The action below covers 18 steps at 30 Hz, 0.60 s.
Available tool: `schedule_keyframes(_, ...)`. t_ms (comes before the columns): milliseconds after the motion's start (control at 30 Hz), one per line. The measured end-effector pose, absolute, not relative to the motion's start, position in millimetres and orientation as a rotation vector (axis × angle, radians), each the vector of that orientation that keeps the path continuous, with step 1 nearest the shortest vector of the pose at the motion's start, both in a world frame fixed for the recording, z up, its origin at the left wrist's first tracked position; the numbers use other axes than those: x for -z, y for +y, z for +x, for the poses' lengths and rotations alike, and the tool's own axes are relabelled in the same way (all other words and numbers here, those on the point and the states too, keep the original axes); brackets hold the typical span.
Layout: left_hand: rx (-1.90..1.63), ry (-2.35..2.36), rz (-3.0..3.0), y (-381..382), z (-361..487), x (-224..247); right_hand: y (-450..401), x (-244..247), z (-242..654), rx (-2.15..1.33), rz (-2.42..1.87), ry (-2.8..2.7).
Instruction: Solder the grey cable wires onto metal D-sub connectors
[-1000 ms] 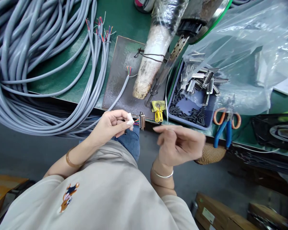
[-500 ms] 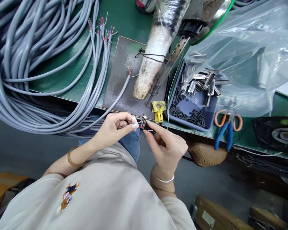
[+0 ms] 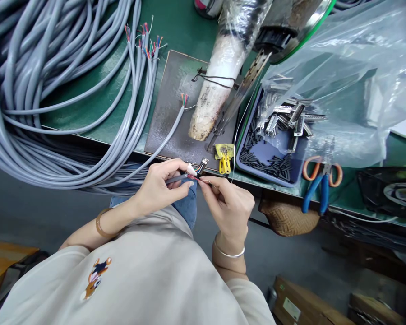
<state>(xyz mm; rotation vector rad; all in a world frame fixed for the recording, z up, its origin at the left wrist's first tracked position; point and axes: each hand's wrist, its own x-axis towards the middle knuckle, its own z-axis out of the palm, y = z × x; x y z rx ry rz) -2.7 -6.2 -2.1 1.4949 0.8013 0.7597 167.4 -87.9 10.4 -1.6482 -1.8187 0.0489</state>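
Note:
My left hand point(image 3: 160, 184) is closed on a grey cable point(image 3: 176, 178) near its stripped end, with white wrapping on a fingertip. Thin coloured wires point(image 3: 192, 177) come out of that end. A small metal multi-pin connector point(image 3: 202, 166) sits at the wires, tilted, just beyond my left fingertips. My right hand point(image 3: 230, 203) pinches a thin wire between thumb and forefinger, close to the connector's lower side. Both hands are in front of the bench edge. Fingers partly cover the wire ends.
A large coil of grey cable point(image 3: 27, 81) fills the left. A soldering iron point(image 3: 238, 99) lies over a dark board point(image 3: 165, 122) beside a wrapped white stick point(image 3: 211, 95). Yellow clip point(image 3: 225, 163), blue tray point(image 3: 264, 174) of connectors and black sleeves, and blue-handled pliers point(image 3: 316, 189) lie rightward.
The connector has turned and now stands more away from me, with the grey cable end showing. My right fingers have shifted slightly left and closed on a thin wire.

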Motion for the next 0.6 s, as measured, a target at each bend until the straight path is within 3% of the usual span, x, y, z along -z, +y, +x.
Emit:
schedule_keyframes(400, -1.016, 0.754, 1.707, -9.5, 5.5, 4.6, -92.1, -10.9, 170.4, -0.004, -1.725, -1.615)
schedule_keyframes(600, -0.760, 0.795, 1.171, 2.3, 5.4, -2.9, -89.4, -11.4, 170.5, 0.262, -1.339, -1.043)
